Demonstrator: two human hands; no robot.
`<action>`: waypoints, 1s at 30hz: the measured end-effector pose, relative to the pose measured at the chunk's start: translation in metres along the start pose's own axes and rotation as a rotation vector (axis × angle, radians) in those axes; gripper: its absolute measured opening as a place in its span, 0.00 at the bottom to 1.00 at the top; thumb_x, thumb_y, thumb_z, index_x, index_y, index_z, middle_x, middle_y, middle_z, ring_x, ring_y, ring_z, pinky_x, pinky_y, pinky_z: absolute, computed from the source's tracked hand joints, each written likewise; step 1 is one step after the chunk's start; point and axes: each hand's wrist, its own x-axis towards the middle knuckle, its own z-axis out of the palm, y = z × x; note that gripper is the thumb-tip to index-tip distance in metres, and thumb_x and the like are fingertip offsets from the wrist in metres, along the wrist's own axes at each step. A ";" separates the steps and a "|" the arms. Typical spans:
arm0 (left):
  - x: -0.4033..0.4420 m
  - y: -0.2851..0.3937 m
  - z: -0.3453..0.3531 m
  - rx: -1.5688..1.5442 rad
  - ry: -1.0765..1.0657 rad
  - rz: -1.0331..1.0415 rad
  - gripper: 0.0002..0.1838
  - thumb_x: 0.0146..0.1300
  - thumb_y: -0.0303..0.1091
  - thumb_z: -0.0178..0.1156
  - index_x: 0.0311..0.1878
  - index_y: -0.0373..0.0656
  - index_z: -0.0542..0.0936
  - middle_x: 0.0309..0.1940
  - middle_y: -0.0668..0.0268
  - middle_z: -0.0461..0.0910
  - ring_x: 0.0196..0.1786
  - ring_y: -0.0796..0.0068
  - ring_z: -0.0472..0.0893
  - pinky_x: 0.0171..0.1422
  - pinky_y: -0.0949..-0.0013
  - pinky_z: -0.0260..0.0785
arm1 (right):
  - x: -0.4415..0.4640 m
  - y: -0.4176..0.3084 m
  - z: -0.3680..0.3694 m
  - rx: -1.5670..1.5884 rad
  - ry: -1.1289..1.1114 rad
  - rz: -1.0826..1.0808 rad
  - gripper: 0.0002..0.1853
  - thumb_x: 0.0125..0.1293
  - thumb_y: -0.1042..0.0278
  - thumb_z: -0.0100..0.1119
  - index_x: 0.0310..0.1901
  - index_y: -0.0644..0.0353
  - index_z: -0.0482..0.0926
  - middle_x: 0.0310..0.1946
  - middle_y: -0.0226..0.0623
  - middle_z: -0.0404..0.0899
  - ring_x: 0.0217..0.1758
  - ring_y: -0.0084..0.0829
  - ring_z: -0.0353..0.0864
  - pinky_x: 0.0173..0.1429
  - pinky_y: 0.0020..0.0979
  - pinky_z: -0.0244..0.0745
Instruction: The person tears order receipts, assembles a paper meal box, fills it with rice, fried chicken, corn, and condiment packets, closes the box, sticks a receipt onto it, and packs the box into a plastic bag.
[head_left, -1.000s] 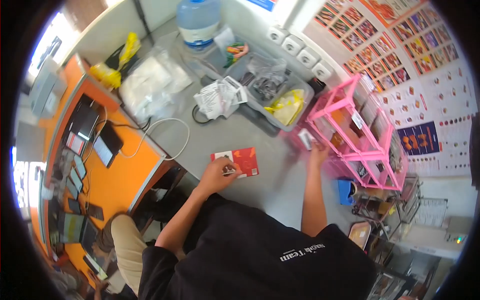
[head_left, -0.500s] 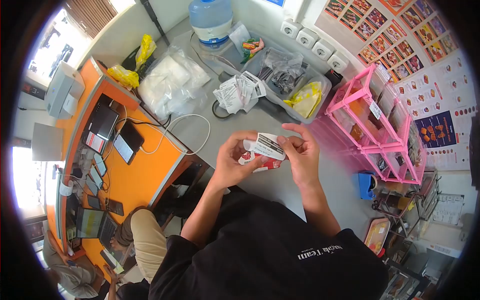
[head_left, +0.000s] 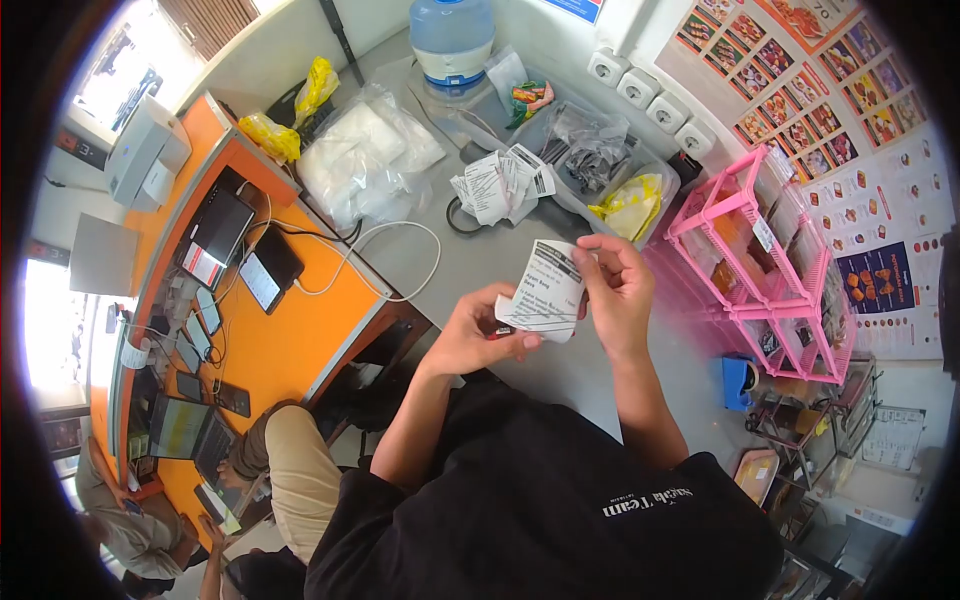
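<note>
A white printed receipt (head_left: 548, 290), curled at its lower end, is stretched between my two hands above the grey table. My left hand (head_left: 480, 335) pinches its lower left part. At the upper right edge, my right hand (head_left: 617, 295) grips the paper between thumb and fingers. The red-and-white card lying on the table is almost wholly hidden behind my left hand and the receipt. Beyond my hands lies a bunch of other printed slips (head_left: 497, 190).
Behind stand a grey bin (head_left: 655, 220) with plastic bags and a water bottle (head_left: 452, 40). A pink rack (head_left: 750, 240) is at the right. On the left, an orange desk (head_left: 325, 330) holds phones and a laptop (head_left: 180, 428); people sit beside it.
Both hands have come together over the table and now hold the receipt. Since half a second ago it has been opened out to a longer, more upright sheet. The view has shifted slightly.
</note>
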 end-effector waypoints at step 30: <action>0.020 -0.038 -0.042 0.107 0.170 -0.169 0.14 0.65 0.32 0.76 0.39 0.44 0.77 0.35 0.71 0.83 0.31 0.86 0.80 0.33 0.74 0.77 | 0.052 0.010 -0.004 0.116 -0.183 0.243 0.31 0.65 0.79 0.73 0.70 0.63 0.74 0.45 0.37 0.89 0.48 0.20 0.86 0.55 0.24 0.78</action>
